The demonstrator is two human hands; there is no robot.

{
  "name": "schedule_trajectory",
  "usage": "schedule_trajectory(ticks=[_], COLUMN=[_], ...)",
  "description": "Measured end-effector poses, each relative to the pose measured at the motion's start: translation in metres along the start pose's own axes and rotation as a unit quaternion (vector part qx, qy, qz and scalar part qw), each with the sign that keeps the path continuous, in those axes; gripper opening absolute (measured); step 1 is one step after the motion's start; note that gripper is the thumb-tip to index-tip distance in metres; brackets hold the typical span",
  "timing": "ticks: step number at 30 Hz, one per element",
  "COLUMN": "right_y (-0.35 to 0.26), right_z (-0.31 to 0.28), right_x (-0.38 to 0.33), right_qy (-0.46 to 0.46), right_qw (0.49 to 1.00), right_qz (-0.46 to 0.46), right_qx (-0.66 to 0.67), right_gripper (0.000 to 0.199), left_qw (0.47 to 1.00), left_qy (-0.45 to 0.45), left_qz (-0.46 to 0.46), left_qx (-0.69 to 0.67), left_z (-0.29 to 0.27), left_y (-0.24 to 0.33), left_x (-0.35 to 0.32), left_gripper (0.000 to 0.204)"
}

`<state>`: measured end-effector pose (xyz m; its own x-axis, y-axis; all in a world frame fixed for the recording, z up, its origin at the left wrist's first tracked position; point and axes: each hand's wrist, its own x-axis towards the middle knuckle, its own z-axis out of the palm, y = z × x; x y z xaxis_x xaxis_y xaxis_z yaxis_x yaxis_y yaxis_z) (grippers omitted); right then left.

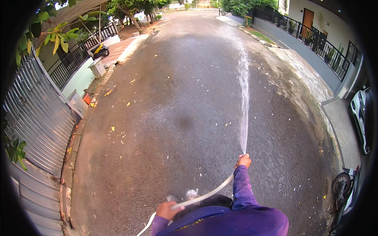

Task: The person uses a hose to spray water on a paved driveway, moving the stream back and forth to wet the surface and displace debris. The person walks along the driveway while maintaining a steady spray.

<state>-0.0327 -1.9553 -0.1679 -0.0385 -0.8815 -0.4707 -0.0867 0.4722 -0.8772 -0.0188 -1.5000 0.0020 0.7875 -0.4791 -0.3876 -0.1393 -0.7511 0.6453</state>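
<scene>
A pale garden hose crosses in front of my body, from the lower left up to my outstretched right arm. My right hand is closed round its end. From there a stream of water shoots far up the road and spreads into spray. Lower down on the left, my left hand is wrapped round the middle of the hose, and the rest trails off below it. Wet, dark asphalt lies under the stream, with small yellow leaves scattered over it.
Along the left run a corrugated metal fence, a kerb and a pale bin. A scooter stands farther back. On the right are a railed wall, a parked motorcycle and part of a white car.
</scene>
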Motion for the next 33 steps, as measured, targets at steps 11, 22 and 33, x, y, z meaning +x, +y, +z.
schedule_trajectory(ticks=[11,22,33], right_y=[0.005,0.013,0.018], right_z=[0.01,0.001,-0.02], right_x=[-0.01,-0.012,-0.008], right_qy=[0.039,0.037,0.051], right_qw=[0.996,0.996,0.991], right_qz=[0.039,0.084,0.117], right_qx=[0.072,0.02,0.04], right_gripper=[0.039,0.04,0.041], left_qw=[0.998,0.999,0.999], left_qy=[0.036,0.025,0.02], left_qz=[-0.03,-0.026,-0.007], left_qx=[-0.029,-0.033,-0.045], left_z=[-0.004,-0.014,-0.012], left_y=[-0.004,-0.004,-0.005], left_x=[-0.011,-0.007,0.002], left_gripper=[0.038,0.038,0.038])
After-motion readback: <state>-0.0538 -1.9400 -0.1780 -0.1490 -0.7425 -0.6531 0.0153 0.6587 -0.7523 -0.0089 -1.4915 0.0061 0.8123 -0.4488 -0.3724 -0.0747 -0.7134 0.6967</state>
